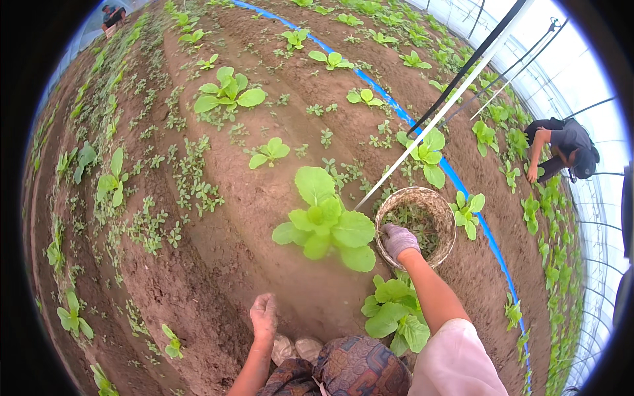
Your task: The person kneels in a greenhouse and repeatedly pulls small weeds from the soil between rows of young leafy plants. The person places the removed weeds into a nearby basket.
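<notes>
My right hand (400, 240), in a pale, soiled glove, reaches over the near left rim of a dirt-caked bucket (448, 218). Pulled green weeds (416, 220) lie inside it. The fingers point down into the bucket, and I cannot see whether they hold anything. My bare left hand (264, 313) hangs above the soil in front of my shoes (292, 348), its fingers drawn together and nothing visible in them. Between the hands and a little farther off grows a large leafy green plant (319, 220). Another leafy plant (396, 312) stands beneath my right forearm.
A slanting white pole (436, 119) and a dark pole (460, 74) rise by the bucket. A blue hose (450, 171) crosses the soil beyond it. Low weeds (151, 225) spread on the left. One person (564, 143) bends at the right; another (113, 17) sits far left.
</notes>
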`<state>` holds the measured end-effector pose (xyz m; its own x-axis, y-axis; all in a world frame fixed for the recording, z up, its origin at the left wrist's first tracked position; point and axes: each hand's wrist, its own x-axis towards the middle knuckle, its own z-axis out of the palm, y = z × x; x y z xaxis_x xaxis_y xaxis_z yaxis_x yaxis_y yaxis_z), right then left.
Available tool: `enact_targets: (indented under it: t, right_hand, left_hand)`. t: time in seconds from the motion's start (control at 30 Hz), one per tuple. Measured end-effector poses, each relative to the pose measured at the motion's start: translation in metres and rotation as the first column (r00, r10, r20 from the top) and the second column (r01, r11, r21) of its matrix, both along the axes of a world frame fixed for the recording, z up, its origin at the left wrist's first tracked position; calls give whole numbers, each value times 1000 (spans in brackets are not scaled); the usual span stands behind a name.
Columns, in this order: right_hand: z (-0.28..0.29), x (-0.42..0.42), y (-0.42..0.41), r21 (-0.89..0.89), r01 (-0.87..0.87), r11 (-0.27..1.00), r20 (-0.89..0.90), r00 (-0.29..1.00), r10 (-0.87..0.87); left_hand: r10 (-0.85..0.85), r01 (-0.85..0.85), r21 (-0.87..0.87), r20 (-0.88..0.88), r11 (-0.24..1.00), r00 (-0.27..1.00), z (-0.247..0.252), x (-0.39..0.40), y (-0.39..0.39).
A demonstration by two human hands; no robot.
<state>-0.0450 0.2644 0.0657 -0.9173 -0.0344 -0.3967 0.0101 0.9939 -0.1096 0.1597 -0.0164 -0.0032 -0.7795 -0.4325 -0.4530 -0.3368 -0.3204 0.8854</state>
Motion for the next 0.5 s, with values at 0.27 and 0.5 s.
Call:
enact_targets:
  t: [0.27,0.5]
  right_hand:
    - [46,34,72,91,27,996,-305,952,2]
    - [13,58,108,-374,627,683,-526,463,-713]
  left_hand:
    - [-57,57,-29,11,998,998,-33,11,-4]
    - [-121,116,45,139,992,983,-27,14,-2]
